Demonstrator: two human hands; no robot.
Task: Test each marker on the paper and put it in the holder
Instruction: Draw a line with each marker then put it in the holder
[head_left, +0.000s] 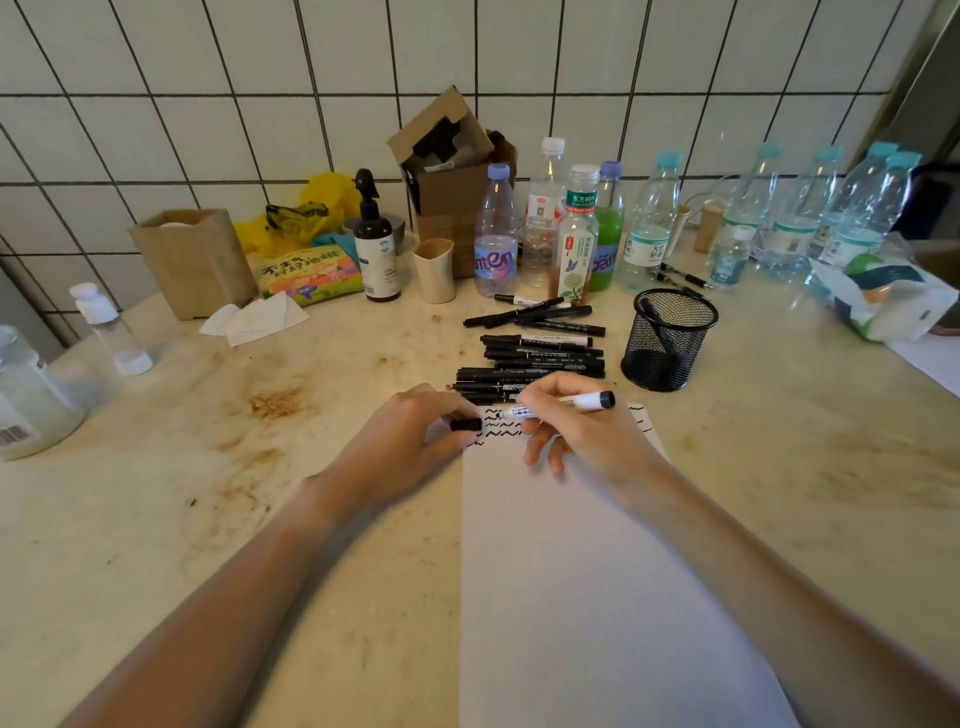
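Note:
My right hand (576, 431) grips a white marker (563, 405) with a black end, its tip down on the top of the white paper (597, 597), beside several black squiggles (501, 428). My left hand (405, 441) pinches the marker's black cap (466, 424) at the paper's left edge. A pile of several black markers (535, 358) lies just beyond the hands. The black mesh holder (670, 340) stands to the right of the pile, with at least one marker inside.
Several plastic bottles (649, 223) line the back by the tiled wall, with a cardboard box (452, 171), a dark pump bottle (375, 244), a beige cup (435, 270) and a brown paper bag (192, 260). A tissue pack (883, 301) lies right; a spray bottle (109, 327) stands left.

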